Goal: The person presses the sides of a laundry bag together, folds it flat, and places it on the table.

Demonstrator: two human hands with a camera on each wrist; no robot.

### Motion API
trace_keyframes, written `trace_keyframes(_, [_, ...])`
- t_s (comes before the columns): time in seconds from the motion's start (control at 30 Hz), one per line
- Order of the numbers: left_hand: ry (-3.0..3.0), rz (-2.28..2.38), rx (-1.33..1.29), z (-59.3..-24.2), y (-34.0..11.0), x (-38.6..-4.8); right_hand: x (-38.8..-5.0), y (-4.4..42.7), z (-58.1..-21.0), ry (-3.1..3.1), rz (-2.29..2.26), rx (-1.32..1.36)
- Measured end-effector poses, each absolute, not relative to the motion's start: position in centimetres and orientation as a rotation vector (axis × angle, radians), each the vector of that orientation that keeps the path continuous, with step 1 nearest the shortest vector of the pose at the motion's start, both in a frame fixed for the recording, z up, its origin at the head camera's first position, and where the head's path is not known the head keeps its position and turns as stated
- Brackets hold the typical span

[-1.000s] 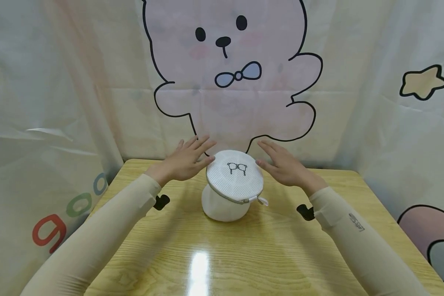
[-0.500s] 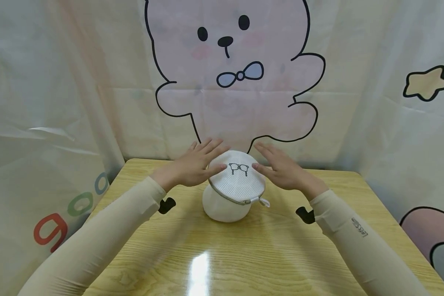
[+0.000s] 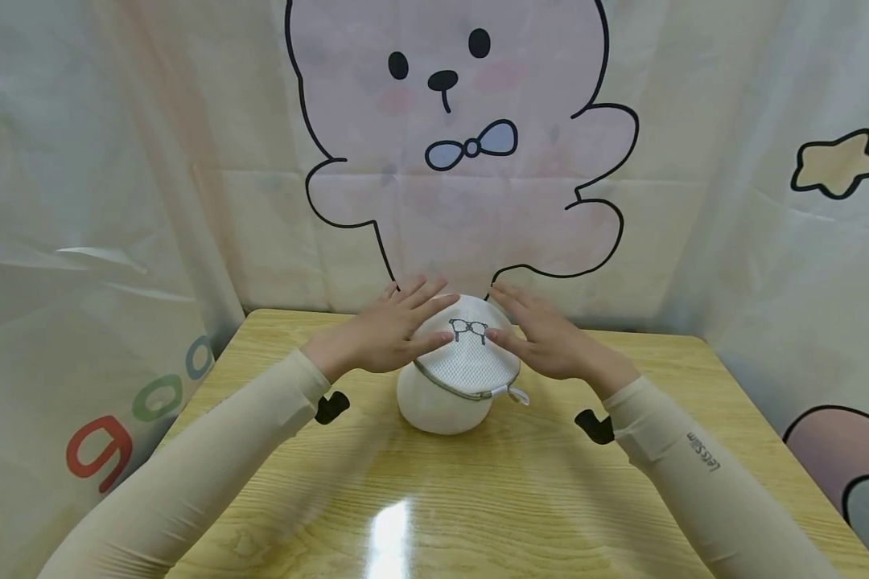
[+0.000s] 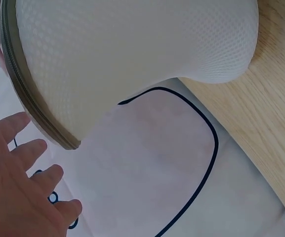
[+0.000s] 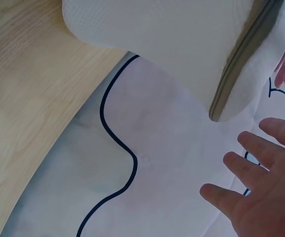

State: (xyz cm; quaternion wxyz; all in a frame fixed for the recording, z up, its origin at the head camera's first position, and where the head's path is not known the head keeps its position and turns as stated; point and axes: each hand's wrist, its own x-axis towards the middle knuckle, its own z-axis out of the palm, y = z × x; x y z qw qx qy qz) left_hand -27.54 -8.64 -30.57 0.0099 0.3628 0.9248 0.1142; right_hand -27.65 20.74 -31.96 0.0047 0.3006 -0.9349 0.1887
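"Where's the bag standing, from where you're watching?"

"The white mesh bag (image 3: 467,366) is standing on the far half of the bench (image 3: 536,498), with the glasses print (image 3: 468,326) facing up between the two hands"

"And what are the hands doing?"

"They're hovering apart: the left hand (image 3: 384,330) is reaching in from one side, the right hand (image 3: 550,338) from the other, fingers stretching out straight, thumbs showing over the lid. Neither is gripping anything, though I'm not managing to tell whether a fingertip is brushing the rim"

"So what's counting most just now?"

"Balance, I'd say. The mesh is looking soft, so pressing harder on one side is likely to be denting or tipping it; matching both hands in height and pressure is the safer way. The zip (image 5: 237,61) is running round the rim, so any touch there is wanting to be light. And the little loop (image 3: 519,396) is sticking out on the right hand's side, where a careless finger could be snagging"
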Motion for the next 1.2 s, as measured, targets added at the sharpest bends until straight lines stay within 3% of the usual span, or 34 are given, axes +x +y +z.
trace_keyframes(1.2, [2.862,0.417,1.122,-32.9,-9.0,-27.4,-26.8,19.2,-33.4,-2.966,0.655,1.001])
